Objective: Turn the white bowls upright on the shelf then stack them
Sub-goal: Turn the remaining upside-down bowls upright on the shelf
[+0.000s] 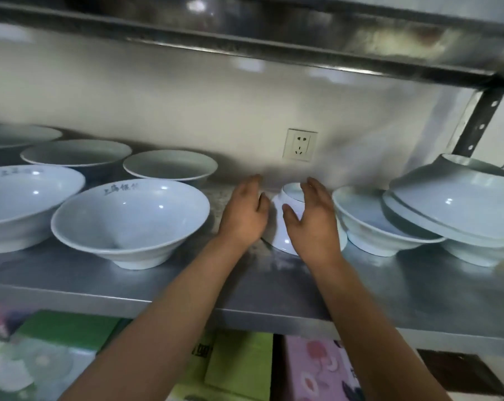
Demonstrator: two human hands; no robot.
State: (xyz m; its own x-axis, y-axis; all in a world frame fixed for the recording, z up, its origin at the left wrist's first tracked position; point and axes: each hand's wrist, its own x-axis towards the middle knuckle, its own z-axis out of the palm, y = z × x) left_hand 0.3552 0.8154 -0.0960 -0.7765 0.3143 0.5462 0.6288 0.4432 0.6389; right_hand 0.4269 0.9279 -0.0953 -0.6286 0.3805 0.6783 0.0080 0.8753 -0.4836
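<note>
A white bowl [282, 227] lies upside down in the middle of the steel shelf [274, 293], its foot ring facing up and back. My left hand [245, 212] is against its left side with fingers straight. My right hand [313, 219] covers its right side, thumb on the bowl's wall and fingers reaching past the foot. Neither hand curls round it. Several upright white bowls stand to the left, the nearest one [129, 224] in front. On the right stands an upright bowl [381, 230], and beside it overturned bowls [459, 198] lean tilted on another bowl [476, 251].
An upper steel shelf [245, 33] hangs close overhead. A wall socket [300, 144] sits behind the hands. A perforated metal post [479, 123] rises at the right. Coloured boxes [239, 369] lie below the shelf's front edge.
</note>
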